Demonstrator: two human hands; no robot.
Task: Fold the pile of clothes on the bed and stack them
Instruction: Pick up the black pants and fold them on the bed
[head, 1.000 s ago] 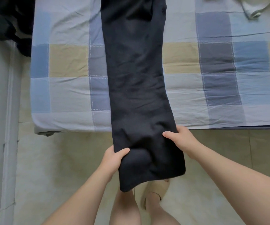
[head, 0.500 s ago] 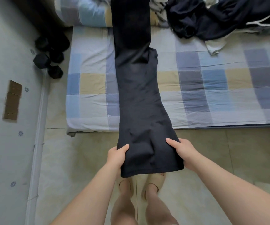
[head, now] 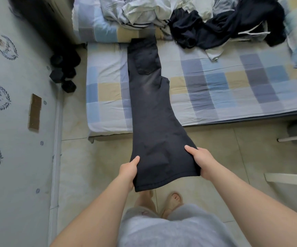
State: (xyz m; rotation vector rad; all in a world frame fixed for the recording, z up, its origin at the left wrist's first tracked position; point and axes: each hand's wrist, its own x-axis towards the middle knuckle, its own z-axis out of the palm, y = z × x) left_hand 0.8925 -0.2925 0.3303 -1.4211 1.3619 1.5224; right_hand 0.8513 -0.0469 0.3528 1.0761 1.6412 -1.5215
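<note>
Head view, centre of the frame: a long pair of dark charcoal cotton trousers (head: 149, 107), laid leg upon leg, runs from its waistband on the blue, beige and grey checked bed (head: 233, 97) down past the mattress edge, above the pale tiled floor (head: 90, 166). The left hand (head: 127, 172) and right hand (head: 200, 160) each pinch a hem corner, thumb on top and the other fingers tucked out of sight beneath. This probably keeps the cloth taut and smooth for folding. The fabric looks soft, matte and faintly creased, with a stitched patch pocket (head: 145, 63). A crumpled pile of pale and navy clothes (head: 206, 29) lies at the upper right.
</note>
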